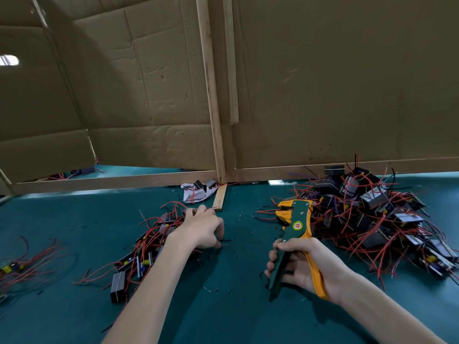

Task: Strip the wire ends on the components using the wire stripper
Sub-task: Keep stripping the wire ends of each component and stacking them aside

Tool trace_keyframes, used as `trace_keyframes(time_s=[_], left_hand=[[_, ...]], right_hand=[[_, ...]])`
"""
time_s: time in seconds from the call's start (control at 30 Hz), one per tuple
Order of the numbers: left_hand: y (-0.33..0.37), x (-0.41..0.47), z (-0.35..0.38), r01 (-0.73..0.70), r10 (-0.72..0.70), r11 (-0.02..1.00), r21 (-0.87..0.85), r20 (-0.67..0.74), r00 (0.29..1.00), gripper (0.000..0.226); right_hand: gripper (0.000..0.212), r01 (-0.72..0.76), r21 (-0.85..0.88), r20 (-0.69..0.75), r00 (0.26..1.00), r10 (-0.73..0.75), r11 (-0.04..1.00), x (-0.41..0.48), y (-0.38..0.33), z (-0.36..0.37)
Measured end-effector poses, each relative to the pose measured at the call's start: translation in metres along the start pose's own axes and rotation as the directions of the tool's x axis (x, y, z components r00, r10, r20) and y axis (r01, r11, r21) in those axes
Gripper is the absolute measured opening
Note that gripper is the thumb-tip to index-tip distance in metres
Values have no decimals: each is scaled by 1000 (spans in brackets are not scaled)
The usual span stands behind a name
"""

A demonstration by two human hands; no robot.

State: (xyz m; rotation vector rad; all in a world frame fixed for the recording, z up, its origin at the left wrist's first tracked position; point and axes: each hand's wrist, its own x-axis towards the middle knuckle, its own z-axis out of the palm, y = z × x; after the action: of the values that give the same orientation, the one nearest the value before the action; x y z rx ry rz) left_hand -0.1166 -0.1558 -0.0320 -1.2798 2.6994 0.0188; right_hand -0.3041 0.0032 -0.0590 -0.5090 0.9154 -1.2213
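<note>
My right hand (305, 266) grips the green and orange handles of the wire stripper (295, 219), whose orange jaws point away from me toward a big heap of black components with red wires (372, 214) at the right. My left hand (201, 228) lies knuckles up, fingers curled, at the right edge of a smaller pile of wired components (146, 247). Its fingertips touch red wires there, but whether they hold one is hidden. No wire sits in the stripper's jaws.
The green table mat (236, 306) is dotted with insulation scraps between my hands. A few more wired parts (17, 266) lie far left. A white bag with components (197, 192) and a wooden strip (220, 198) sit by the cardboard wall (323, 95).
</note>
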Motion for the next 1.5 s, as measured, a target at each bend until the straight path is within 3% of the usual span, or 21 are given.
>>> trace_keyframes(time_s=[0.2, 0.33, 0.4, 0.47, 0.57, 0.6, 0.67, 0.73, 0.83, 0.93, 1.03, 1.27, 1.5], left_hand=[[0, 0, 3, -2, 2, 1000, -19, 1, 1000, 10], [-3, -1, -10, 47, -95, 954, -297, -149, 984, 8], [-5, -3, -19, 2, -202, 836, -548, -306, 930, 13], [-2, -6, -27, -181, -325, 622, -762, -461, 826, 15], [9, -9, -35, -467, -457, 384, -796, -604, 653, 14], [15, -9, -36, -523, -460, 327, -787, -616, 640, 13], [27, -5, -29, -550, -417, 258, -794, -605, 678, 15], [39, 0, -14, -466, -343, 290, -836, -546, 764, 17], [45, 6, 9, -316, -243, 443, -839, -451, 859, 17], [42, 5, 17, -255, -191, 516, -818, -400, 896, 21], [42, 2, 17, -247, -160, 525, -815, -379, 911, 20], [41, -2, 6, -304, -182, 507, -807, -445, 877, 15], [28, -11, -28, -361, -372, 463, -809, -548, 750, 8]], right_hand=[[10, -5, -15, -3, 1000, 5, 1000, -1, 0, 2], [9, 6, -6, -14, 1000, -6, 1000, -1, -2, 3], [11, 18, 1, -22, 1000, -18, 1000, 0, -2, 2], [15, 26, 7, -30, 999, -26, 1000, 0, -2, 1], [18, 30, 12, -41, 999, -29, 999, 1, -2, 0], [18, 29, 14, -42, 999, -28, 999, 1, -2, 0], [17, 29, 14, -45, 999, -28, 999, 1, -2, 0], [16, 33, 17, -46, 998, -32, 999, 0, -2, 0], [15, 41, 22, -46, 998, -40, 999, 0, -2, 0], [14, 47, 30, -48, 998, -45, 998, 1, -3, -1], [12, 50, 40, -45, 998, -49, 998, 0, -4, -2], [16, 64, 18, -14, 998, -63, 998, -2, -7, -2], [19, 116, 1, -9, 993, -116, 993, -6, -12, -1]])
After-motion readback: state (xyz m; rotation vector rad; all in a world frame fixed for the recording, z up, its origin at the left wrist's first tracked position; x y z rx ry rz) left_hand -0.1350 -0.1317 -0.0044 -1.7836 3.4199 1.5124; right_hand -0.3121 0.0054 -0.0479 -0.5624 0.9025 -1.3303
